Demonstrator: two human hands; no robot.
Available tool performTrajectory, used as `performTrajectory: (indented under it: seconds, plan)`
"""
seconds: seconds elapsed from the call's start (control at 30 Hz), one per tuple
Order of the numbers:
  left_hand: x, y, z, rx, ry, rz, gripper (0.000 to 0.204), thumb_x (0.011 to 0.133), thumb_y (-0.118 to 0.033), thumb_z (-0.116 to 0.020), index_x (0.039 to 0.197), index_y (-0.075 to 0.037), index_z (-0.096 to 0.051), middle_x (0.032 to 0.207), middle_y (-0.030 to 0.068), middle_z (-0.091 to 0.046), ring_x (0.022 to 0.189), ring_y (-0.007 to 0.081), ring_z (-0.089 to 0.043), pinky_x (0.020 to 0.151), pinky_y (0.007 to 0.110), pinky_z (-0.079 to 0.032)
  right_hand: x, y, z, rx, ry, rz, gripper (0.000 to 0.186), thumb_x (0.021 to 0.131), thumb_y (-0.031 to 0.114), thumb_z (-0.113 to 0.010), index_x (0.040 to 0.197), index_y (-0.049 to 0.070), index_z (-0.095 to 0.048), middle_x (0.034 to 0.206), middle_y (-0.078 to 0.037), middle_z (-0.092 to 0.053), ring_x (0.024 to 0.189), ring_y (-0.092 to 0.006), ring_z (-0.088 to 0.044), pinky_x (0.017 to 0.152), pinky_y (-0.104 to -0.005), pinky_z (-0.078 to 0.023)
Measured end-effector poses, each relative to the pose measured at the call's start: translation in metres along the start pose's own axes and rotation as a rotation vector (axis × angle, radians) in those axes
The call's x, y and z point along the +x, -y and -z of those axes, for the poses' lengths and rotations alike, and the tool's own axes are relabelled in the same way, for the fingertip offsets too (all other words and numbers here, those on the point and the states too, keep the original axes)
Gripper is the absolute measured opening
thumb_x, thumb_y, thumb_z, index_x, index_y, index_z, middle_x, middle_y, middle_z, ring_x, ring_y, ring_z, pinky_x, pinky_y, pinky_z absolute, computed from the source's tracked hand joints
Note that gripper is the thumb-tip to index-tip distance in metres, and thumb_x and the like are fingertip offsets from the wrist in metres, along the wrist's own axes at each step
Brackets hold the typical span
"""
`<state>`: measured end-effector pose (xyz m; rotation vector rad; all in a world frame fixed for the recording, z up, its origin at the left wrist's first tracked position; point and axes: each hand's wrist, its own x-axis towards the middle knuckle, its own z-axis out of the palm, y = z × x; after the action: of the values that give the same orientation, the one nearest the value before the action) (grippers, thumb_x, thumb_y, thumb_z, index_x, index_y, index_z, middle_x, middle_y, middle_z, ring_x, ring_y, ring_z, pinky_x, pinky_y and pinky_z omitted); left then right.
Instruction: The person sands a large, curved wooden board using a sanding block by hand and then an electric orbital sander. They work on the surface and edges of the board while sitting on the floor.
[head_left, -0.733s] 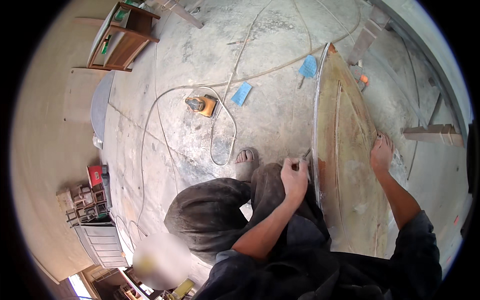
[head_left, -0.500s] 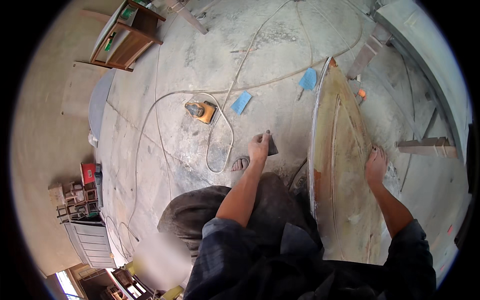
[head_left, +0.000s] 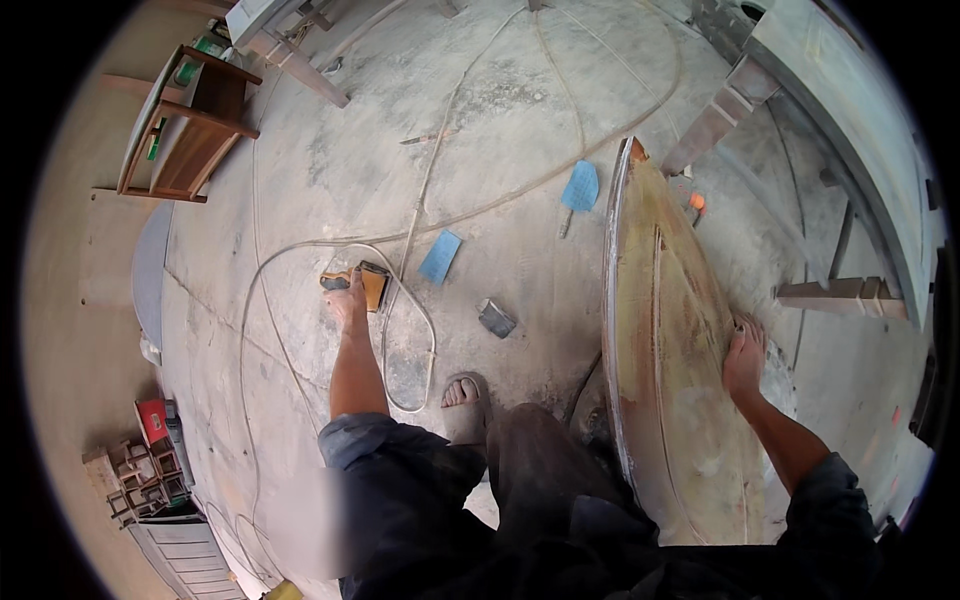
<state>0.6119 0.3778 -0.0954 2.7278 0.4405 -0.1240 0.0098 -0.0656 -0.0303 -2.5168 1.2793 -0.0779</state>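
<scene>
Nearest me, my right hand (head_left: 745, 350) lies flat and open on the long yellowish hull-shaped panel (head_left: 672, 340), fingers spread, bracing rather than holding. My sandalled foot (head_left: 462, 392) stands on the dusty concrete floor (head_left: 520, 130) just left of the panel's edge. Farther out, my left hand (head_left: 347, 297) reaches down to the orange electric sander (head_left: 362, 284) on the floor; the fingers rest on it, but I cannot tell whether my grip has closed around the body. The sander's pale cord (head_left: 410, 330) loops right beside my foot, and I judge that to be the main risk: lifting the tool could drag the loop around my ankle or snag it on the small grey sanding block (head_left: 496, 318) lying nearby. Leaning this far over, a slip of the bracing palm on the dusty panel could tip me. Beyond lie two blue sandpaper sheets (head_left: 440, 257) and, far left, a wooden shelf unit (head_left: 190, 125).
</scene>
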Motion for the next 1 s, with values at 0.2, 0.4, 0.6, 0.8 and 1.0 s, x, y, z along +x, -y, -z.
performTrajectory:
  seconds: [0.2,0.4,0.6,0.8,1.0]
  plan:
    - [0.059,0.034,-0.007,-0.285,0.047,0.173,0.076,0.075,-0.041,-0.089,0.123,0.009,-0.058,0.116,0.0252,-0.069,0.104,0.0355,-0.071,0.074,0.048,-0.064,-0.001,0.000,-0.014,0.076,-0.018,0.037,0.045,0.108,0.025,-0.029,0.134,0.004,-0.059,0.139,-0.016,-0.058,0.138,-0.0364,-0.045,0.122,-0.0503,-0.024]
    - [-0.013,0.009,0.058,-0.635,0.463,0.151,0.047,0.084,-0.033,-0.079,0.110,0.003,-0.067,0.097,0.0147,-0.067,0.072,0.0216,-0.068,0.065,0.035,-0.067,0.001,-0.008,-0.001,0.011,-0.012,0.001,0.044,0.108,0.025,-0.030,0.132,0.005,-0.060,0.136,-0.016,-0.060,0.134,-0.0377,-0.047,0.121,-0.0507,-0.027]
    - [-0.110,-0.056,0.191,-1.004,0.930,-0.013,0.053,0.096,-0.041,-0.055,0.131,-0.002,-0.055,0.116,0.0111,-0.069,0.099,0.0240,-0.071,0.073,0.038,-0.063,0.001,-0.001,0.004,-0.016,-0.037,-0.027,0.042,0.108,0.024,-0.031,0.130,0.005,-0.061,0.134,-0.014,-0.062,0.134,-0.0337,-0.049,0.120,-0.0501,-0.028]
    - [-0.210,-0.077,0.259,-1.224,1.166,-0.010,0.058,0.096,-0.045,-0.050,0.134,-0.002,-0.057,0.130,0.0128,-0.066,0.111,0.0278,-0.068,0.098,0.043,-0.056,0.000,0.014,-0.007,0.014,-0.025,-0.040,0.042,0.107,0.025,-0.033,0.131,0.006,-0.062,0.136,-0.014,-0.061,0.135,-0.0340,-0.047,0.117,-0.0506,-0.031]
    - [-0.279,-0.084,0.288,-0.908,1.258,-0.113,0.056,0.096,-0.039,-0.055,0.136,0.000,-0.057,0.121,0.0139,-0.070,0.113,0.0233,-0.067,0.100,0.040,-0.055,0.008,-0.003,-0.018,-0.024,-0.016,-0.079,0.044,0.105,0.030,-0.040,0.136,0.004,-0.058,0.141,-0.016,-0.058,0.138,-0.0360,-0.046,0.119,-0.0516,-0.028]
